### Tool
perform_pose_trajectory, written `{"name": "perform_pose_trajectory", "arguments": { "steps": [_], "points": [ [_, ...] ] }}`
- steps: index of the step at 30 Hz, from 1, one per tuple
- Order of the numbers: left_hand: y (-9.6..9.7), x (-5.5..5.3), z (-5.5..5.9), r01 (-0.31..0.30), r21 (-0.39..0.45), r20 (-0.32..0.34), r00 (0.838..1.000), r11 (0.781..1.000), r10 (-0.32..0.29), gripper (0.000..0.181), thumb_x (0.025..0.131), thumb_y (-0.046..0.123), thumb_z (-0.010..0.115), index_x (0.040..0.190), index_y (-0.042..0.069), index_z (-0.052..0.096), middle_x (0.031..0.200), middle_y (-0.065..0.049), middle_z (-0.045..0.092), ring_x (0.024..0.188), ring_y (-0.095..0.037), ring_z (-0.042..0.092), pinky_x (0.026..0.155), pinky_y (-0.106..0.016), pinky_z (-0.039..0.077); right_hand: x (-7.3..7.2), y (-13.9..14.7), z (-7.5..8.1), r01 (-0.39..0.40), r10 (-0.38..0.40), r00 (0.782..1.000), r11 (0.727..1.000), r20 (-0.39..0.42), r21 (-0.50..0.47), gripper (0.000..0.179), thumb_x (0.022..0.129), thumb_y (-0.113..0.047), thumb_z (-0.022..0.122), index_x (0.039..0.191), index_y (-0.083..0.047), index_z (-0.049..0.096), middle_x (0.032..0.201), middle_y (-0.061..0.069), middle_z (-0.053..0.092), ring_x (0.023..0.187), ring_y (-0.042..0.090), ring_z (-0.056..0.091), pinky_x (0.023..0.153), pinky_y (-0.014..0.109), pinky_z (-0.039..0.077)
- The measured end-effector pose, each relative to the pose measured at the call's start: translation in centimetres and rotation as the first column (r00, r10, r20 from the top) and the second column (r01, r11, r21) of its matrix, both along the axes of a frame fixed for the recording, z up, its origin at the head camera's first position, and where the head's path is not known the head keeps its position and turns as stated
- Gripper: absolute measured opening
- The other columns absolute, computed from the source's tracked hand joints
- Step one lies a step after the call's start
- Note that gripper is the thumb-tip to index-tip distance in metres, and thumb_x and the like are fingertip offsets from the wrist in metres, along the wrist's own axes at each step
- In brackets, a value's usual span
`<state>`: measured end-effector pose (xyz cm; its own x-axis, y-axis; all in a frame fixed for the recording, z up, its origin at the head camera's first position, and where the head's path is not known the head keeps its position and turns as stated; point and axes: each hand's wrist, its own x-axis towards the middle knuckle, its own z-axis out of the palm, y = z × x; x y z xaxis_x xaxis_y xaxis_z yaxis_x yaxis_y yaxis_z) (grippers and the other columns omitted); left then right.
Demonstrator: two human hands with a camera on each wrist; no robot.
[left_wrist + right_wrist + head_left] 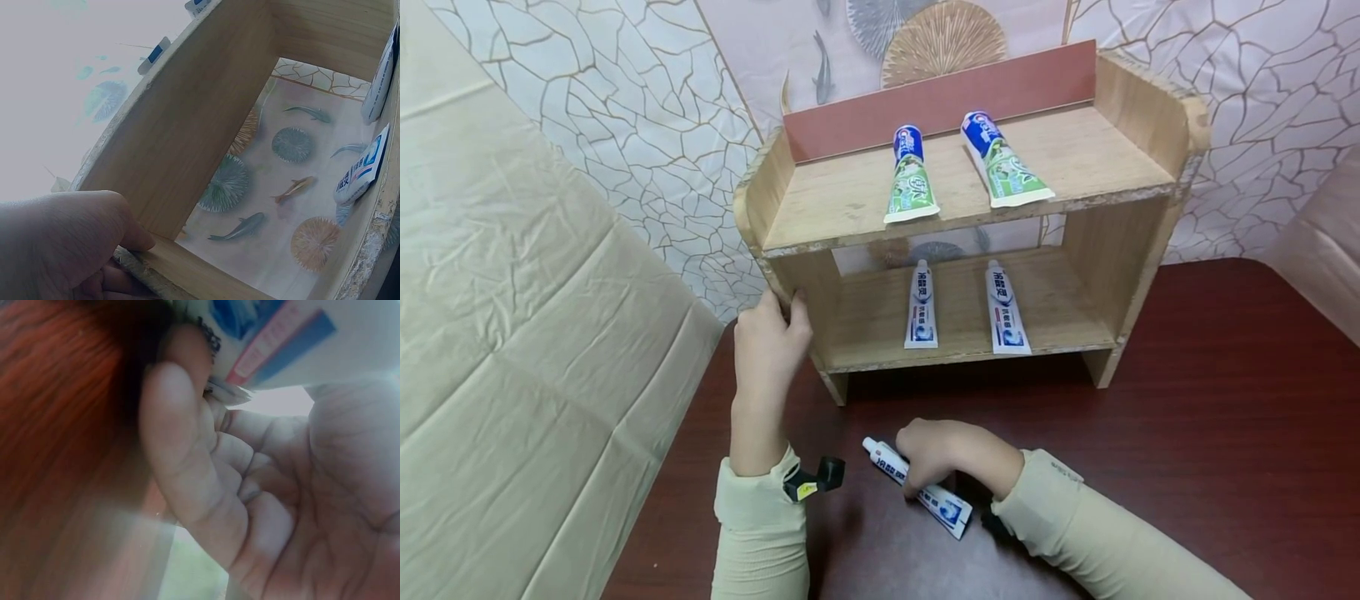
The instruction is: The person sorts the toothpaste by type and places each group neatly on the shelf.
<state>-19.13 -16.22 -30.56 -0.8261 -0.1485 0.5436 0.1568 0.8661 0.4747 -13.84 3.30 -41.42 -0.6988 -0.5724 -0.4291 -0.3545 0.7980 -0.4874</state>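
Note:
My left hand (767,342) grips the left side panel of a two-tier wooden shelf (842,192). In the left wrist view the thumb lies on the panel's inner face, with the other fingers curled on the outer side. Just in front of the shelf, my right hand (951,454) holds a white toothpaste tube (947,510) by its middle, low over the dark red table. The tube's cap points to the far left. From the right wrist, the printed side of that toothpaste tube (281,347) shows beside curled fingers; the thumb is not clearly seen.
Two blue-and-green toothpaste tubes, one left (912,179) and one right (1006,167), lie on the upper tier. Below them are two white toothpaste tubes, left (921,308) and right (1006,312). Beige cloth (550,358) hangs at the left; the dark red table (1240,400) extends right.

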Motion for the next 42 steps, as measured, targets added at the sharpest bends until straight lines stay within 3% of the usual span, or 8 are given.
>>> {"name": "perform_pose_trajectory", "arguments": {
  "steps": [8, 25, 42],
  "points": [
    [0.06, 0.04, 0.08, -0.004, 0.001, 0.002, 1.0, 1.0, 0.004, 0.034, 0.094, 0.04, 0.052, 0.084, 0.009, 0.058, 0.072, -0.019, 0.067, 0.075, -0.044, 0.067, 0.065, -0.053, 0.05, -0.15, 0.03, -0.06, -0.014, 0.014, 1.0, 1.0, -0.02, 0.006, 0.023, 0.072, -0.023, 0.078, 0.067, -0.013, 0.058, 0.061, -0.001, 0.061, 0.047, 0.013, 0.061, 0.044, 0.029, 0.05],
    [0.03, 0.03, 0.03, -0.015, 0.003, 0.015, 1.0, 1.0, 0.015, 0.036, 0.095, 0.043, 0.051, 0.087, 0.008, 0.06, 0.078, -0.023, 0.069, 0.082, -0.047, 0.067, 0.07, -0.055, 0.049, -0.18, 0.19, -0.03, 0.006, -0.005, 0.999, 1.0, 0.033, -0.029, 0.021, 0.073, -0.019, 0.076, 0.066, -0.012, 0.057, 0.059, 0.001, 0.062, 0.045, 0.016, 0.062, 0.045, 0.033, 0.053],
    [0.07, 0.03, 0.08, -0.01, 0.007, 0.017, 1.0, 1.0, 0.01, 0.036, 0.095, 0.042, 0.051, 0.086, 0.008, 0.059, 0.073, -0.02, 0.067, 0.079, -0.045, 0.067, 0.067, -0.054, 0.05, -0.34, 0.21, -0.16, -0.008, 0.009, 1.0, 1.0, 0.019, -0.028, 0.021, 0.073, -0.021, 0.076, 0.065, -0.013, 0.058, 0.059, 0.0, 0.062, 0.047, 0.016, 0.062, 0.045, 0.032, 0.052]
  ]
}}
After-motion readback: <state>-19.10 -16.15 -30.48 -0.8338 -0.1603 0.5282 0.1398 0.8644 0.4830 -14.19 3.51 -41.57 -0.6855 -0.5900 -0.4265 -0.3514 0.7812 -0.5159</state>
